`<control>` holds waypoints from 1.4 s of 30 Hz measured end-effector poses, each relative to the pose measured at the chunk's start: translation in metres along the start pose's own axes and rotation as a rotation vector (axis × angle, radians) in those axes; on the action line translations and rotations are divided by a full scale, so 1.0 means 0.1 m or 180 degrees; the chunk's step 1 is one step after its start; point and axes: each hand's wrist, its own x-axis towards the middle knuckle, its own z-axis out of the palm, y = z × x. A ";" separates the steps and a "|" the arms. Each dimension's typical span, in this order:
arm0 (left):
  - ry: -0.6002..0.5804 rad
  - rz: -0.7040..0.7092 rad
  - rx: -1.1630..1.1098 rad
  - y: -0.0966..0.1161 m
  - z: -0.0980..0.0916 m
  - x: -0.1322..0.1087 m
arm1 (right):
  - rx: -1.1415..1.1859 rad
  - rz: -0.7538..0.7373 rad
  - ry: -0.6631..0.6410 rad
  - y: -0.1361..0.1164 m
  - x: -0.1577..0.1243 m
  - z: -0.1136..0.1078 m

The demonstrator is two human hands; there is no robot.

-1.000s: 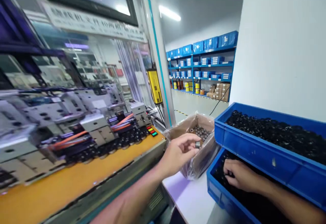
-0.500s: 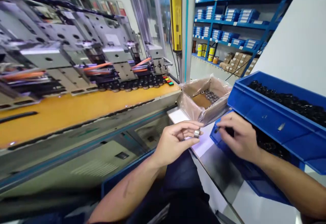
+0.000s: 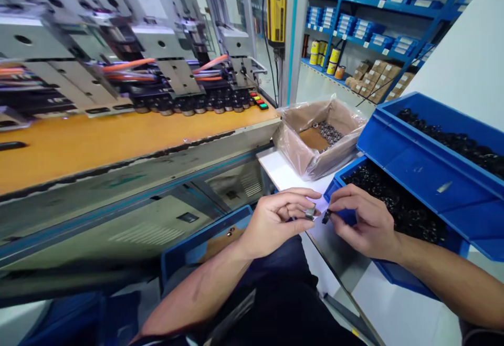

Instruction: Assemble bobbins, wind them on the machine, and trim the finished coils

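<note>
Left hand: your left hand (image 3: 275,222) pinches a small silvery metal piece (image 3: 310,212) between thumb and fingertips, with the rest of the fingers curled in.
Right hand: your right hand (image 3: 364,222) grips a small black part (image 3: 326,217) at its fingertips.
Where the two pieces are: you hold them end to end, just beside each other, in the air over your lap at the near edge of the white table (image 3: 281,175). Whether they touch cannot be told.
Lower blue bin (image 3: 401,278): right behind your right hand, full of black parts.
Upper blue bin (image 3: 413,162): stacked above and behind the lower one, also holding black parts.
Cardboard box (image 3: 299,146): on the white table, left of the bins, lined with clear plastic, with a few metal pieces at its bottom.
Machine: its orange deck (image 3: 118,141) runs along your left, with a row of dark round heads (image 3: 197,105) at the back edge.
Blue crate (image 3: 197,243): low down, beside your left forearm.
Background: blue shelves (image 3: 374,25) stacked with boxes.
</note>
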 end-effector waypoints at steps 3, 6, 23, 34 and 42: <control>0.0003 -0.0078 -0.0155 -0.01 0.04 -0.01 | 0.0053 0.0048 -0.0061 0.02 -0.02 0.01; 0.0145 -0.0225 -0.0168 -0.03 0.07 -0.02 | 0.0079 0.0096 -0.0113 0.04 -0.02 0.02; 0.0259 -0.0487 -0.0001 -0.04 0.07 0.01 | 0.0058 -0.0159 -0.0232 0.10 -0.05 0.05; 0.0083 -0.0907 -0.0964 0.00 0.12 0.07 | -0.0604 -0.0883 0.0000 0.04 -0.09 0.01; -0.0244 -0.1237 -0.1417 -0.08 0.14 0.10 | 0.0337 -0.0311 0.0085 -0.13 -0.06 -0.04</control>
